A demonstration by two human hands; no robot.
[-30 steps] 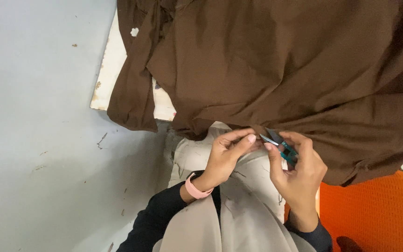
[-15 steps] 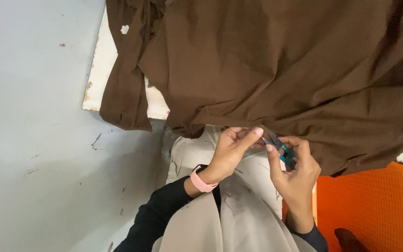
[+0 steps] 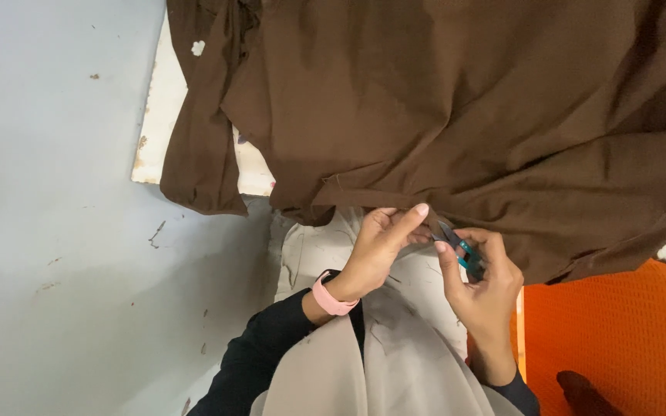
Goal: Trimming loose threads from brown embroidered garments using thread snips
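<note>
The left hand (image 3: pixel 383 246) pinched the brown fabric (image 3: pixel 464 115) hem; the right hand (image 3: pixel 483 281), just beside, gripped teal snips (image 3: pixel 464 250) pointing up-left toward it.

Cloth (image 3: pixel 456 108) drapes over board (image 3: pixel 159 123); snips (image 3: pixel 462 248) at hem; crate (image 3: pixel 618 339) right.

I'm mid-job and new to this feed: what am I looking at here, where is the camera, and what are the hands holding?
There is one view, from a camera worn on a person's head, looking down at their own two bare hands. The left hand, with a pink wristband, pinches the edge of a large brown cloth that hangs off a white board. The right hand grips small teal-handled thread snips, their blades at that pinched edge. Below lie the person's beige garment, a grey floor and an orange plastic seat.
</note>
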